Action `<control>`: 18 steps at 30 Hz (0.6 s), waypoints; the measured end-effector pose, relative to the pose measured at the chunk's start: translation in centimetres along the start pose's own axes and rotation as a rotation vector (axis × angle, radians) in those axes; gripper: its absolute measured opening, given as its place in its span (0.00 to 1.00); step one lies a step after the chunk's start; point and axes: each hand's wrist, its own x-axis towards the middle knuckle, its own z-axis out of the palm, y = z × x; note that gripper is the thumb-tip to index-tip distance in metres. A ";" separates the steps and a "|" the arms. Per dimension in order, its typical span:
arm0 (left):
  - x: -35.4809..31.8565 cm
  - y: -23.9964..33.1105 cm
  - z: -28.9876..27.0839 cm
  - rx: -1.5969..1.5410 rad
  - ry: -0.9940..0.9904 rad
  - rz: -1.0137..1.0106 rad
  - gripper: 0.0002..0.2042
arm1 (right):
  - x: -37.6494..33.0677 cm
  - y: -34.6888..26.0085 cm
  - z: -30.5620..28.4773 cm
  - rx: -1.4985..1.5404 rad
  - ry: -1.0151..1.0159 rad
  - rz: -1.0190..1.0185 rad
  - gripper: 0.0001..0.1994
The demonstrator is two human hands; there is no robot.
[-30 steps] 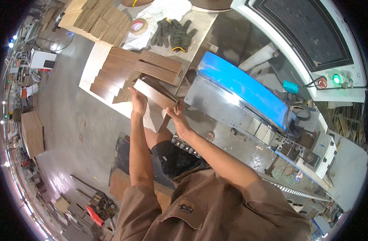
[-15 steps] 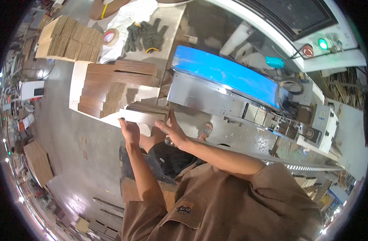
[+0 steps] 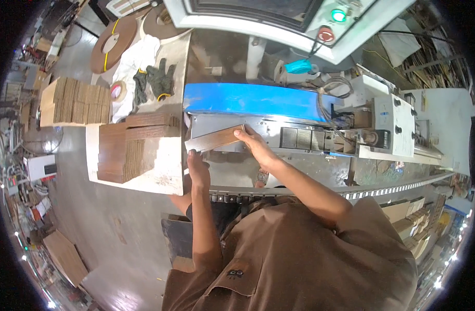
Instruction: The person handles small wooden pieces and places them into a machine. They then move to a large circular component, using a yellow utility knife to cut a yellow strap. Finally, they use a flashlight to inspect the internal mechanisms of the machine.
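Brown wood-grain strip [image 3: 215, 139], probably light, stiff and slightly slippery, best held by its ends, pinched there in the grip of left hand [image 3: 198, 169] and right hand [image 3: 255, 146].

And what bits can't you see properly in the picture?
Head view:
Underside of the wooden strip: facing away from the camera.
Some fingertips of the right hand: behind the strip.
Top of the dark panel: cut off by the upper edge.
Clutter at far left: too small and blurred.
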 end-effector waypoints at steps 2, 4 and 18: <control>0.0 -0.3 0.5 0.003 -0.034 -0.032 0.28 | -0.1 -1.7 -0.7 -0.033 -0.014 -0.019 0.54; -1.1 1.3 2.3 0.031 -0.101 0.036 0.27 | -0.1 -2.7 -1.2 -0.062 -0.049 -0.026 0.54; -4.9 7.3 6.7 1.423 -0.091 1.041 0.29 | -3.1 1.5 -4.8 0.181 0.003 -0.051 0.55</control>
